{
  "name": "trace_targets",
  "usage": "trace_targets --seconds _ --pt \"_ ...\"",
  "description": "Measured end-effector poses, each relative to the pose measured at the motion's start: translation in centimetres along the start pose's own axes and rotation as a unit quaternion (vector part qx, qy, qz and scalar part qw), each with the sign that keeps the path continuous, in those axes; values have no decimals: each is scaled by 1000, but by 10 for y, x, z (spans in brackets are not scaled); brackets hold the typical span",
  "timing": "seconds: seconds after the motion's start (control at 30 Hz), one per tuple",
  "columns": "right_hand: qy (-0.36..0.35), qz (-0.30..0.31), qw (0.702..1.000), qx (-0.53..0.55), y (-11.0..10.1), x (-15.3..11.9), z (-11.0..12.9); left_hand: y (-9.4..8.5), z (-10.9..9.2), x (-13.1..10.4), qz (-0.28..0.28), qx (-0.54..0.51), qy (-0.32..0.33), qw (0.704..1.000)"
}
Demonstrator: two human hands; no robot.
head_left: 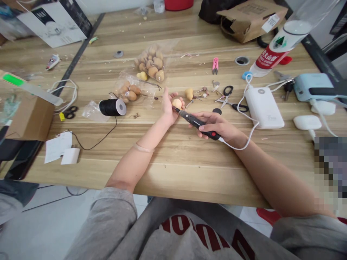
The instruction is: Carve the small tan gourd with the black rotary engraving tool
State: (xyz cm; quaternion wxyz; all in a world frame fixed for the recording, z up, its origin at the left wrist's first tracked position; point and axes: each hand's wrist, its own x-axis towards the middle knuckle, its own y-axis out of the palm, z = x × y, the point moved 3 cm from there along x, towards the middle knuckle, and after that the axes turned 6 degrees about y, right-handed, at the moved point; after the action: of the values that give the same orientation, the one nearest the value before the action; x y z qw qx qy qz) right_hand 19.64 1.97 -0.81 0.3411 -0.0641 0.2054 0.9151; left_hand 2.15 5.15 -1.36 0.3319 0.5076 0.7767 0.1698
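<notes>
My left hand [169,108] is wrapped round a small pale yellow gourd [177,104] above the wooden table. In my right hand [214,124] is a black rotary tool [199,124] with a red button and a white cable at its rear. The tool's tip meets or nearly meets the lower side of the gourd; the exact contact is too small to tell. Just right of my left hand lies another yellow gourd [189,94], beside several small tool bits [202,90].
Bags of brown gourds [151,61] lie behind my left hand, near a black thread spool [112,107]. Scissors [226,95], a white power bank [264,107] and a large bottle [271,54] stand or lie to the right. A cardboard box [32,117] is at left.
</notes>
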Motion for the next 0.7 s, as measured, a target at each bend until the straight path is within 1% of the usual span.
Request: trace_targets --seconds 0.17,0.33,0.5,0.63,0.7 --pt "-21 -25 999 19 0 0 1 -1 0 2 -14 -10 2 1000" --pt "-3 -11 1000 13 1 0 0 0 0 2 -2 -4 -3 1000" --pt "-23 -30 999 19 0 -1 1 -1 0 2 -13 -4 5 1000" --pt "-18 -18 1000 17 0 0 0 -1 0 3 -3 -5 2 1000" --pt "-20 -22 999 17 0 0 -1 -1 0 3 -7 -6 1 1000"
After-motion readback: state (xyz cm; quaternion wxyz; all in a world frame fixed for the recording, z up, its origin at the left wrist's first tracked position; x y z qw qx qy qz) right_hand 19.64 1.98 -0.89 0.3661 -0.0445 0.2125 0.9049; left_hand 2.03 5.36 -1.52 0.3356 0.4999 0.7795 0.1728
